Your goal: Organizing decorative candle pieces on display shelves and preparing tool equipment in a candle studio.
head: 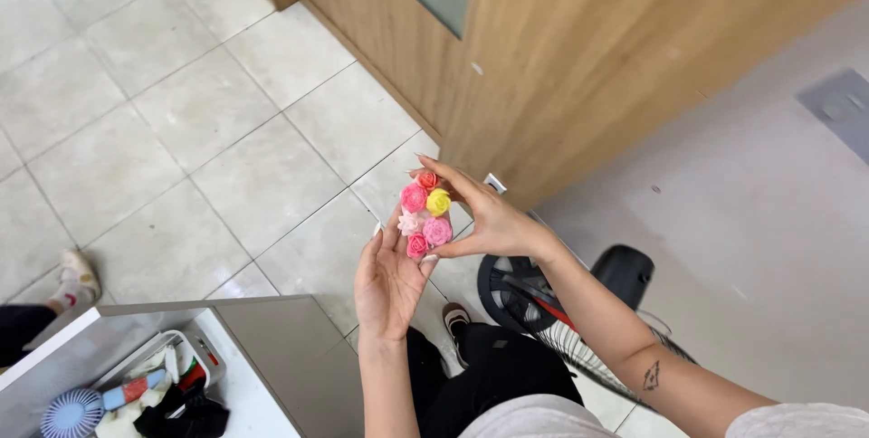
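1. We see a cluster of small flowers (424,212), pink, yellow and orange-red, held between both hands above the floor; its long axis runs nearly upright in the head view, the orange bloom at the far end, the pink ones nearest the wrist.
2. Below lies a pale tiled floor (181,112); a wooden door (561,49) stands ahead, a black floor fan (543,302) sits low beside the legs, and a white table (244,402) with a small blue handheld fan (72,413) is at lower left.
3. The left hand (387,280) is open, palm up, fingers raised behind the cluster.
4. The right hand (484,216) curls in from the right, fingertips pinching the cluster's upper edge.
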